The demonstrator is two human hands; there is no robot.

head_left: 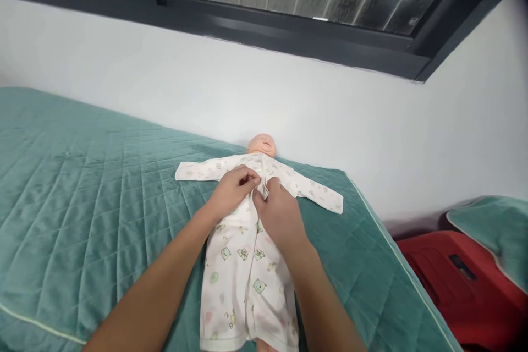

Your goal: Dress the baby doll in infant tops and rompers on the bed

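A baby doll point(262, 144) lies on its back, its head toward the wall. It wears a white long-sleeved top point(214, 168) with small prints, sleeves spread to both sides, and white printed pants point(231, 280). Over the chest, my left hand point(234, 190) pinches the top's front edge between thumb and fingers. Close beside it, my right hand point(280, 210) also has thumb and fingers closed on the front opening of the top. My fingers partly cover the cloth there, and any fastener between them is too small to make out.
A green quilted cover point(103, 198) lies under the doll. Behind it rises a white wall point(330, 115) with a dark-framed window point(289, 27) above. At the right, lower than the cover's edge, is a red suitcase-like object point(462, 286) with green fabric point(495, 231) on it.
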